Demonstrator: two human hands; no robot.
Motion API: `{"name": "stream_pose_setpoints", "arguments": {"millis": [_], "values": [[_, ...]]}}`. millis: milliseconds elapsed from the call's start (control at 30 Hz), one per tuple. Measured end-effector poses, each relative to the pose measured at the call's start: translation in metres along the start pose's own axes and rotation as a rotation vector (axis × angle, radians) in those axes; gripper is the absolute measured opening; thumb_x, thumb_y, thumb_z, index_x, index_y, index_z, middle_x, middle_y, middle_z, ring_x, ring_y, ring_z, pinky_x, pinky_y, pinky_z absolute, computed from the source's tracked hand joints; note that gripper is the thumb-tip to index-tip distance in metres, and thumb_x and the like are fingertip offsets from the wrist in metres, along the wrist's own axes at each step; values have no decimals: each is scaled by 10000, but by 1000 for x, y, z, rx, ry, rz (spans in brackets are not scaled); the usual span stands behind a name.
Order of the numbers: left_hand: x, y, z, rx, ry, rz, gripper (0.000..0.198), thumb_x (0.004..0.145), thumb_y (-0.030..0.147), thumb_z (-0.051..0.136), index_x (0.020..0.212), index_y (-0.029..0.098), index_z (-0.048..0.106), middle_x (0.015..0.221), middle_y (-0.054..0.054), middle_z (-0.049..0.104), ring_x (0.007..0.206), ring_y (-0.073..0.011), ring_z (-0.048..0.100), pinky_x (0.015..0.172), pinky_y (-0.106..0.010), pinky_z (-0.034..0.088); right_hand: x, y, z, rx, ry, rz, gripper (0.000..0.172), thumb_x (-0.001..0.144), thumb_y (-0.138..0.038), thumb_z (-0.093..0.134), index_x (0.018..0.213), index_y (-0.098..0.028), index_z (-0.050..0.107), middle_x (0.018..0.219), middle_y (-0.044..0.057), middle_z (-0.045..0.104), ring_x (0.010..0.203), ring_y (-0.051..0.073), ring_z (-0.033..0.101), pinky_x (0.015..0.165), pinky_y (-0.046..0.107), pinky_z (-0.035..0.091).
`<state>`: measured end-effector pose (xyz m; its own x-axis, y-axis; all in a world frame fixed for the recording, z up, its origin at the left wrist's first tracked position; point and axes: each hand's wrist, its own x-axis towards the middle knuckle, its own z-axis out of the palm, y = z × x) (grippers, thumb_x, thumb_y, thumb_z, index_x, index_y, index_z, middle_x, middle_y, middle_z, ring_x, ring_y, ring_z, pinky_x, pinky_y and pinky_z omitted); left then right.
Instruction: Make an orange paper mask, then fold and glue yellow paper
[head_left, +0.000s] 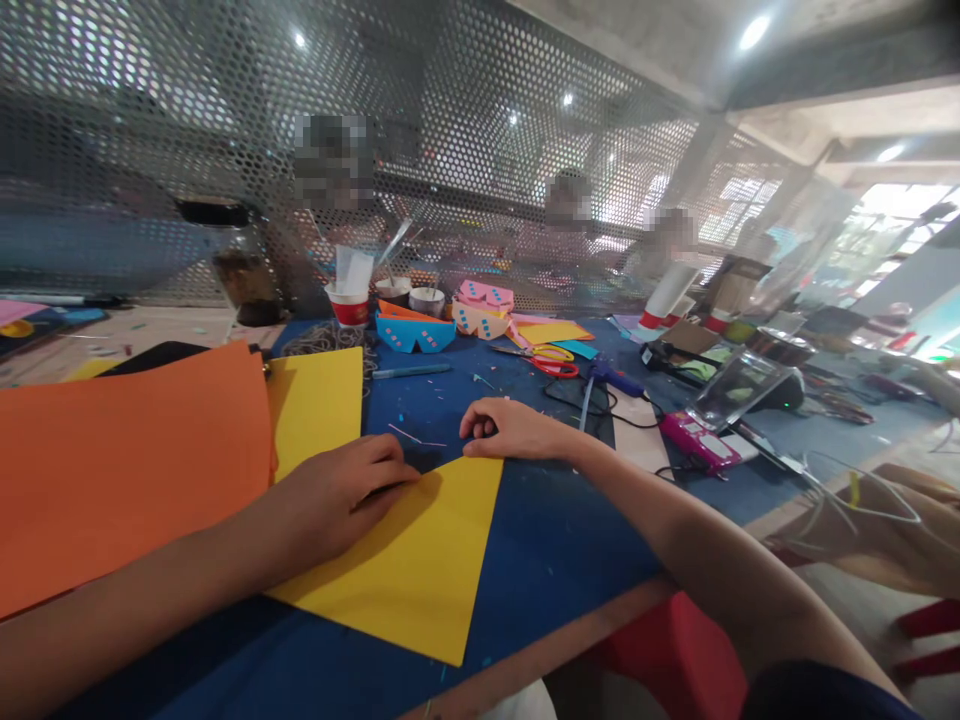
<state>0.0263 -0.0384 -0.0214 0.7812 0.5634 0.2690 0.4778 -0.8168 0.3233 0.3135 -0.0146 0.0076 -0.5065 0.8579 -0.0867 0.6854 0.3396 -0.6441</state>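
A yellow sheet [427, 560] lies at an angle on the blue table near its front edge. My left hand [352, 495] rests over the sheet's upper left part, fingers bent and fingertips close to its top edge; what lies under them is hidden. My right hand [510, 430] is at the sheet's upper right corner, its fingers curled inward, and whether they pinch the paper's edge is too small to tell. To the left, a large orange sheet [135, 450] overlaps another yellow sheet [322, 400].
Scissors [555, 368], a blue pen [412, 370], a glue gun [619, 380] with a cable and a pink device [701, 443] lie beyond my hands. Folded paper glasses [415, 330] and cups [349, 305] stand before a perforated metal screen [465, 130]. Another person's hand [900, 520] is at right.
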Motion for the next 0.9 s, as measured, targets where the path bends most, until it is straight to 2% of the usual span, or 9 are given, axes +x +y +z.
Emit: {"name": "stream_pose_setpoints", "arguments": {"millis": [300,600,900], "values": [[-15,-4,-4,23,51,3,369,1040,258,420,1130,247,778,1058,-82,702,959,-205,676,825,-290,551,0,0,0,2,4,1,218,843,-272,757,1020,-158,698,903,16,659,834,148,617,725,250,449],[-30,-18,-9,73,7,35,363,1018,197,442,1128,288,776,1096,-77,711,964,-196,685,810,-276,549,-1,-1,-1,11,0,15,209,842,-271,757,1008,-159,699,903,19,661,833,149,620,723,249,457],[-44,-17,-15,58,18,47,353,1016,177,439,1148,281,750,1148,-68,716,1023,-199,680,868,-284,550,0,1,-1,-6,-3,-5,209,847,-270,747,1016,-158,696,915,22,665,840,151,620,730,252,460]]}}
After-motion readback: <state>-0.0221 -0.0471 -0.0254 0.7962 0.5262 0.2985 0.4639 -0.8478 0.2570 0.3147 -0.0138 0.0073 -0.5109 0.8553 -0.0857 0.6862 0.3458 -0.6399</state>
